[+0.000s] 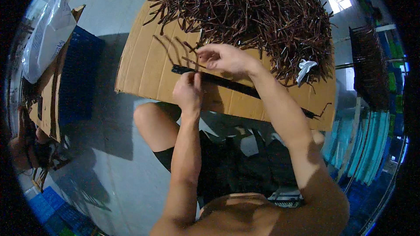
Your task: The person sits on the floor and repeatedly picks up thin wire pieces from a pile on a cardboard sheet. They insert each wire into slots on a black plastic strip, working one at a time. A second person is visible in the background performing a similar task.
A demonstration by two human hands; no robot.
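On the flat brown cardboard sheet [144,67] serving as a bench, a big heap of thin dark-brown bent metal strips [258,15] is lying beyond a long black slotted bar [232,85], which is running slantwise across the sheet's near part. The left hand [188,91] is closing its grip on the bar's left end, steadying it. The right hand [223,57] is pinching one loose strip just above the bar. It would do best keeping the bar still and the strip square to its slot.
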